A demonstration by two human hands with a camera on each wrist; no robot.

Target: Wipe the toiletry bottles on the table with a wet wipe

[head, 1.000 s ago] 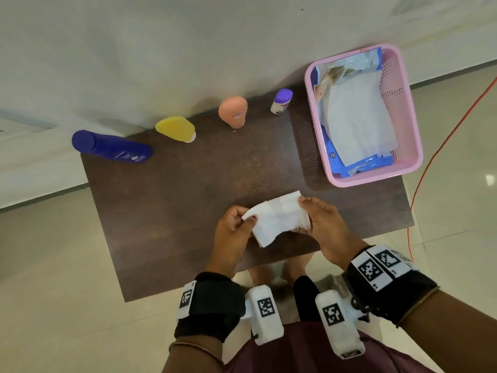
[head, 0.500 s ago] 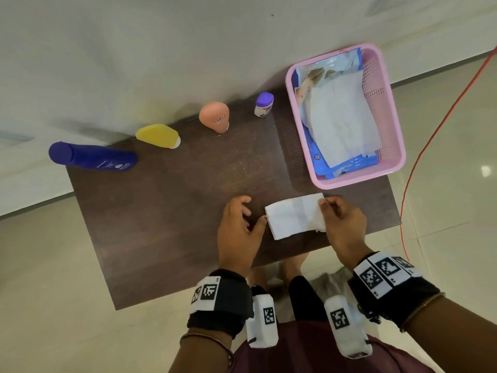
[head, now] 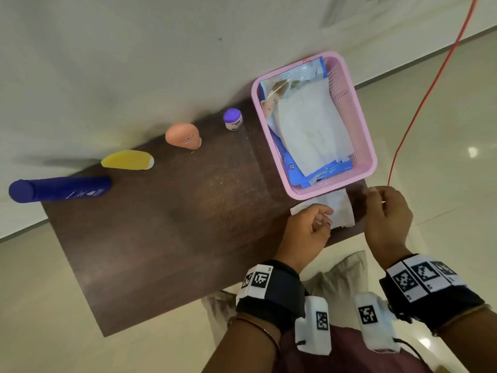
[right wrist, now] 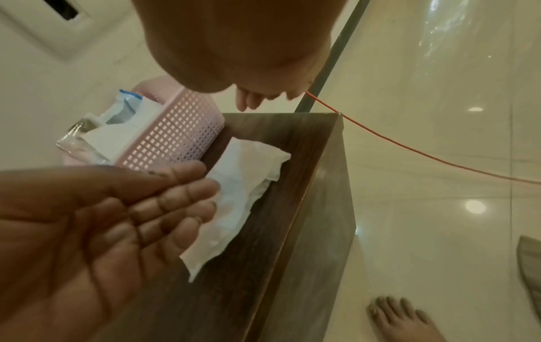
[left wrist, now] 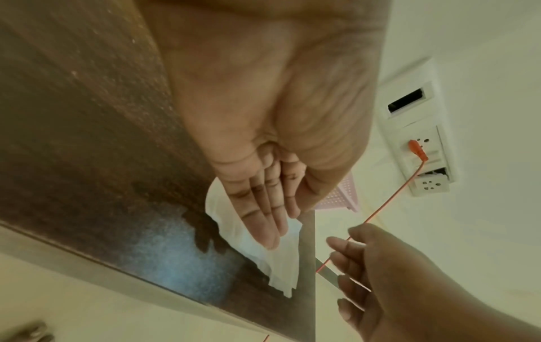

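Observation:
The white wet wipe (head: 340,210) lies crumpled flat on the dark wooden table (head: 161,238), just in front of the pink basket. My left hand (head: 321,219) is over its left part with straight, relaxed fingers (left wrist: 269,231); I cannot tell if they touch it. My right hand (head: 376,195) hangs beyond the table's right edge, fingers loosely curled, holding nothing. Along the far edge are a blue bottle (head: 61,188) lying down, a yellow bottle (head: 127,160), a peach bottle (head: 184,135) and a small purple-lidded jar (head: 232,119).
The pink basket (head: 357,125) at the back right holds a blue pack of wipes (head: 304,125). An orange cable (head: 419,103) runs down over the floor to the right of the table. A wall stands behind the table. My bare foot (right wrist: 395,317) is on the floor.
The wipe, held up between both hands before, has gone right and now lies on the table by the basket. Both hands have let go of it; the right one has drawn off right.

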